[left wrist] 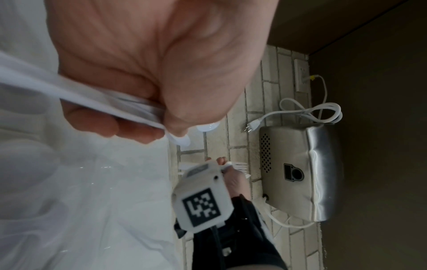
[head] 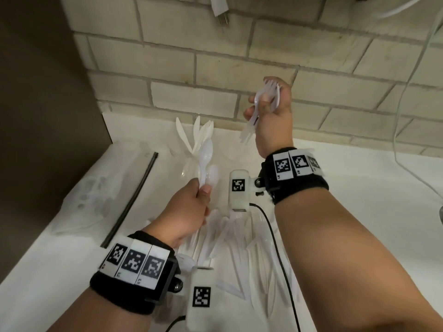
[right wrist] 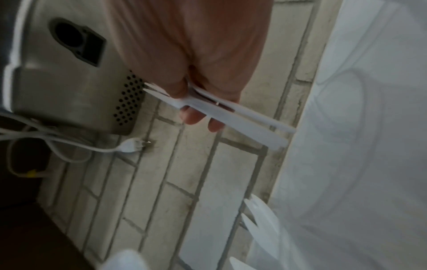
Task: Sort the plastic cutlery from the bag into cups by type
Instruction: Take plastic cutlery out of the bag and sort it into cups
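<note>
white plastic, slippery: your left hand (head: 189, 209) grips spoons (head: 206, 161), right hand (head: 273, 116) grips forks (head: 261, 109); loose bundles may fan, drop onto desk (head: 347, 168).

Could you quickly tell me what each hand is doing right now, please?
Left hand: closed, gripping white plastic spoons.
Right hand: closed, gripping white plastic forks.

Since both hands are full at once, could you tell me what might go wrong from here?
1. The left hand grips several spoons by their handles; one might slip out.
2. The clear cup of knives looks light and top-heavy, so a bump may tip it.
3. Forks in the right hand point opposite ways and could snag.
</note>
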The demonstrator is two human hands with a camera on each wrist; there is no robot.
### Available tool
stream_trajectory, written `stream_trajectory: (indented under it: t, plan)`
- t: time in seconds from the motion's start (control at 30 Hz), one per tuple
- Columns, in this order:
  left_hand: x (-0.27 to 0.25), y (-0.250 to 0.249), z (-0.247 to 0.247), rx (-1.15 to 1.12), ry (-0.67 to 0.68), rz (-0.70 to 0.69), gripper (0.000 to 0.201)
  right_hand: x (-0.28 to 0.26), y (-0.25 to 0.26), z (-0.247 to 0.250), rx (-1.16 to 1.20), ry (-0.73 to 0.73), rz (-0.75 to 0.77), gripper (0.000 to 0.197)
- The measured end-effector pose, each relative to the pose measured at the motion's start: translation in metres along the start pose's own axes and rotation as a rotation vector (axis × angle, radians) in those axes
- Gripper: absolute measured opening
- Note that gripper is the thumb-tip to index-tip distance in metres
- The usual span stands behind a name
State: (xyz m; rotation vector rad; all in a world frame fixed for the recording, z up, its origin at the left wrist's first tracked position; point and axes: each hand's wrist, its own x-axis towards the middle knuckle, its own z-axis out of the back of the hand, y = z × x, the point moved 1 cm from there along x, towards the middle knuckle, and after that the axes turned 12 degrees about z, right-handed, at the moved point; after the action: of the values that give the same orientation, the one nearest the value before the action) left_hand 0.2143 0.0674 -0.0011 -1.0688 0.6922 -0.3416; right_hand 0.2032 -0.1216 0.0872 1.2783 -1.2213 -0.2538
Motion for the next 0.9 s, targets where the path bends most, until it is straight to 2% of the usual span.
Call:
stream_trajectory:
  t: [0.1,0.2,0.3,0.43,0.57,0.63,0.67,0.73,0.8,0.83,0.9]
  plan:
    - [0.000,0.001,0.002,0.025,-0.004,-0.004,0.029,0.000,-0.022,-0.001,-0.050,0.006,-0.151,0.026]
    - [0.002,0.001,0.003,0.032,-0.008,0.004,0.030,-0.003,-0.038,0.002,-0.109,0.044,-0.320,0.020]
    - [0.005,0.002,0.001,0.010,0.007,0.010,0.027,-0.002,-0.046,0.006,-0.132,0.039,-0.400,0.024]
    - [0.002,0.000,-0.003,-0.016,0.021,0.021,0.024,0.002,-0.035,0.009,-0.182,0.060,-0.356,0.037]
    - [-0.002,-0.003,-0.005,-0.051,0.042,0.018,0.024,-0.004,-0.007,0.013,-0.318,0.127,-0.128,0.033]
    - [-0.005,-0.008,-0.006,-0.125,0.063,0.032,0.025,-0.017,0.012,0.014,-0.358,0.192,-0.100,0.019]
    - [-0.007,-0.010,-0.007,-0.159,0.066,0.037,0.025,-0.025,0.021,0.015,-0.413,0.266,-0.137,0.012]
    - [-0.011,-0.015,-0.008,-0.194,0.064,0.026,0.025,-0.046,0.032,0.019,-0.549,0.497,-0.289,0.020]
    - [-0.013,-0.017,-0.009,-0.202,0.076,0.006,0.023,-0.067,0.033,0.022,-0.551,0.681,-0.419,0.030]
    - [-0.013,-0.018,-0.011,-0.201,0.089,0.002,0.023,-0.075,0.032,0.023,-0.503,0.704,-0.429,0.028]
    - [-0.015,-0.018,-0.014,-0.214,0.119,0.010,0.022,-0.083,0.027,0.027,-0.471,0.655,-0.381,0.020]
